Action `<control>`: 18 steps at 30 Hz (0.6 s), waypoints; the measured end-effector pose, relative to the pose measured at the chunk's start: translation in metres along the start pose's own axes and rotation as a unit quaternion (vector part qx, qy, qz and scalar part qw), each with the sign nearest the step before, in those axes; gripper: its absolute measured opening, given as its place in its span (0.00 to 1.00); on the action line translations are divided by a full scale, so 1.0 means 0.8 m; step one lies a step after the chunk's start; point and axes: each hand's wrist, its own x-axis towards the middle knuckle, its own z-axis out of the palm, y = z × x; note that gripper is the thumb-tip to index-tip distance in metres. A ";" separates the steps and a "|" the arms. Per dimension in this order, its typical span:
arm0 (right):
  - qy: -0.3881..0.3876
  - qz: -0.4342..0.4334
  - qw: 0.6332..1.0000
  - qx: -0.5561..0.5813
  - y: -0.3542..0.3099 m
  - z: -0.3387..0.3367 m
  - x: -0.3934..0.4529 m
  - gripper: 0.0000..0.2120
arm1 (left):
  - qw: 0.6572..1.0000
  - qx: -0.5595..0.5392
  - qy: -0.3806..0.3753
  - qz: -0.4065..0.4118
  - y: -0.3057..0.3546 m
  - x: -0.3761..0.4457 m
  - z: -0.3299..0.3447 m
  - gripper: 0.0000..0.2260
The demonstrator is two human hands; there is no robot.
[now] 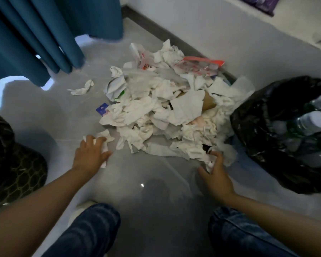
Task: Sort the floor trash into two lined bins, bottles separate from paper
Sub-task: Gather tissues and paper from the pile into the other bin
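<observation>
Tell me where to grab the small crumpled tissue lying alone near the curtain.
Pinch the crumpled tissue at its bunched right end, coming straight down from above. It lies flat on bare floor, apart from the paper pile, so nothing blocks a top pinch.

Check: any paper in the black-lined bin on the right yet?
No: the black-lined bin on the right shows only plastic bottles; the paper pile lies on the floor.
</observation>
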 end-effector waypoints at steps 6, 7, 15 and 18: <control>0.084 0.036 0.995 -0.032 0.026 -0.031 0.030 0.35 | 0.987 -0.148 -0.044 -0.054 -0.010 -0.012 -0.006 0.16; 0.064 0.040 0.996 -0.043 0.028 -0.033 0.036 0.34 | 0.982 -0.171 -0.045 -0.061 -0.008 -0.014 -0.010 0.14; 0.011 -0.029 0.998 -0.057 0.042 -0.028 0.033 0.10 | 0.961 -0.276 -0.010 0.026 0.029 -0.041 -0.048 0.09; 0.006 -0.046 0.996 -0.073 0.034 -0.020 0.022 0.07 | 0.956 -0.274 -0.018 0.107 0.045 -0.038 -0.052 0.07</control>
